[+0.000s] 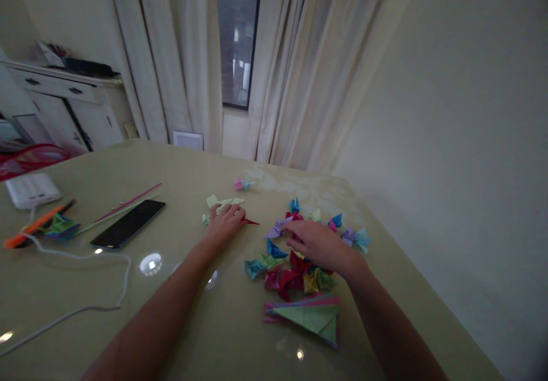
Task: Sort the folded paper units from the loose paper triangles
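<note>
My left hand (226, 224) is palm down on the table (180, 324), fingers curled over a small red folded piece (250, 221). Only its pointed tip shows, sticking out on the side toward my other hand. The knuckles hide the fingertips, so I can't tell whether it is pinched or just pressed flat. Pale green paper scraps (223, 203) lie just beyond the fingers and touch them.

My right hand (319, 245) is palm down over the pile of folded coloured pieces (291, 275), fingers stretched toward the left hand. The fingertips are at a purple piece (274, 231), touching or almost touching it. I can't tell if anything is clasped. Reds, yellow, greens and blues of the pile sit under the palm and on the wrist side. More blue, pink and lilac pieces are scattered just beyond the knuckles and to the outside of the hand.

Nearer me than the right hand, past the pile, lies a big flat green fold (314, 315) with pink and purple edges, apart from both hands. A small pink and blue piece (243, 184) sits alone beyond the left hand, past the pale green scraps.

Out to the left of the left hand there is a black phone (128, 224), with thin pink sticks (128, 203) just beyond it. A white cable (85, 289) loops toward me. Further out are an orange pen (34, 227) and a white box (32, 189).
</note>
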Demonstrator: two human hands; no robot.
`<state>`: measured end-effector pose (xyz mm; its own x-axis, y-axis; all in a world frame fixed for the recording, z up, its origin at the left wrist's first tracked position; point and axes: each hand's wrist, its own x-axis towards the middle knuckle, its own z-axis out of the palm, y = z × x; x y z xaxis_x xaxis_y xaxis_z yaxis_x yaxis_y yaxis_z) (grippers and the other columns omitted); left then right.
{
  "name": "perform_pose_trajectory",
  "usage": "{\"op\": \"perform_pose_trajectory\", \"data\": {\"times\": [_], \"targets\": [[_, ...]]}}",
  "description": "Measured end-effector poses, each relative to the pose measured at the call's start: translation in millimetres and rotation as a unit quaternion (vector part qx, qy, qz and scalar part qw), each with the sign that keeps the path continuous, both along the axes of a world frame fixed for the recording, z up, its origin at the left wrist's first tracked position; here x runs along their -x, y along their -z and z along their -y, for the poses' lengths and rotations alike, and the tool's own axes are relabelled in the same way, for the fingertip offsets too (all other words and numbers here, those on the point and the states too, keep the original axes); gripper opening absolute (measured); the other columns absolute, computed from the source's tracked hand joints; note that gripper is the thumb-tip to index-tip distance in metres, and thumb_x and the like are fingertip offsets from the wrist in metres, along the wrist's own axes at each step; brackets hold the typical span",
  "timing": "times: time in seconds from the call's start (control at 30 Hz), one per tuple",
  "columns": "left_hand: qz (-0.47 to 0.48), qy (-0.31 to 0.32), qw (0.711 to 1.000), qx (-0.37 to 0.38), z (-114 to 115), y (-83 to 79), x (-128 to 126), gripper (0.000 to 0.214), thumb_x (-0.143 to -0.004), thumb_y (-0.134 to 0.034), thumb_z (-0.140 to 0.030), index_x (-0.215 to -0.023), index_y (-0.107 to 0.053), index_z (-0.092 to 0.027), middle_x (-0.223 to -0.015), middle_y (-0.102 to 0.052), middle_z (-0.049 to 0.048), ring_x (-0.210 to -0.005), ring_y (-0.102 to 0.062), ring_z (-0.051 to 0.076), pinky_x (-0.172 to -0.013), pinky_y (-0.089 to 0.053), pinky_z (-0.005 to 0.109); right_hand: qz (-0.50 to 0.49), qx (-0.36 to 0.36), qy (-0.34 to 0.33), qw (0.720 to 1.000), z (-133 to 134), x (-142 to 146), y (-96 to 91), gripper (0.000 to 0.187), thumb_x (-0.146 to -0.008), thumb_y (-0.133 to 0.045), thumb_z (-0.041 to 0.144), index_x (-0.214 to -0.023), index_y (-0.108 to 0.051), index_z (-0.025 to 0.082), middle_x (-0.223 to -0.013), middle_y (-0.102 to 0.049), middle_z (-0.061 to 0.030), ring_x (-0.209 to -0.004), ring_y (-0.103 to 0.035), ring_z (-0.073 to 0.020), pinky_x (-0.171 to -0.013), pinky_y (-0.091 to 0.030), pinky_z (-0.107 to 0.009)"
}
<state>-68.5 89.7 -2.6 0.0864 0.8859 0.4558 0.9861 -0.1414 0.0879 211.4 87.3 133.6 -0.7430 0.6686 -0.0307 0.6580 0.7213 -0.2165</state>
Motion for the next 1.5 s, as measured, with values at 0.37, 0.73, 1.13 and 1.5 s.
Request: {"op": "perform_pose_trajectory", "data": {"times": [0.37,0.73,1.13,1.5], "targets": [[0.313,0.083,0.921,-0.219,22,-15.5,-33,0.031,-0.107,-0.047,-0.043,-0.105,-0.067,-0.021,-0.086,-0.076,0.0041,-0.075,-0.070,0.019,-0.073,-0.052,0.031,-0.269,-0.035,0.035,0.962,1,17,4.8,0.043,-0.102,-0.062,0.035,-0.142,-0.059,0.020,-0.124,-0.073,-0.0120,-0.092,-0.071,-0.0202,-0.088,-0.054,-0.035],[0.526,0.168,0.831,-0.065,43,-30.7,-74,0.029,-0.104,-0.052,-0.048,-0.100,-0.062,-0.021,-0.075,-0.070,0.0006,-0.063,-0.064,0.015,-0.054,-0.047,0.023,-0.335,0.062,0.019,0.940,4,21,5.3,0.019,-0.102,-0.061,0.032,-0.097,-0.073,0.019,-0.084,-0.075,-0.0023,-0.076,-0.068,-0.0162,-0.069,-0.049,-0.026],[0.671,0.276,0.688,-0.002,52,-50.3,-92,0.030,-0.097,-0.067,-0.046,-0.111,-0.055,-0.022,-0.085,-0.070,0.0014,-0.069,-0.065,0.013,-0.062,-0.055,0.024,-0.298,0.045,0.016,0.953,18,-12,-4.7,0.018,-0.098,-0.064,0.024,-0.110,-0.077,0.023,-0.104,-0.080,-0.0055,-0.093,-0.074,-0.0207,-0.084,-0.056,-0.032],[0.371,0.392,0.841,0.039,97,-38.8,-107,0.027,-0.097,-0.071,-0.029,-0.123,-0.071,-0.027,-0.105,-0.081,0.0035,-0.086,-0.075,0.017,-0.076,-0.059,0.026,-0.470,0.055,0.253,0.844,104,-89,93.8,0.032,-0.091,-0.076,0.051,-0.097,-0.074,0.020,-0.091,-0.076,-0.0086,-0.083,-0.073,-0.0237,-0.075,-0.062,-0.034]]}}
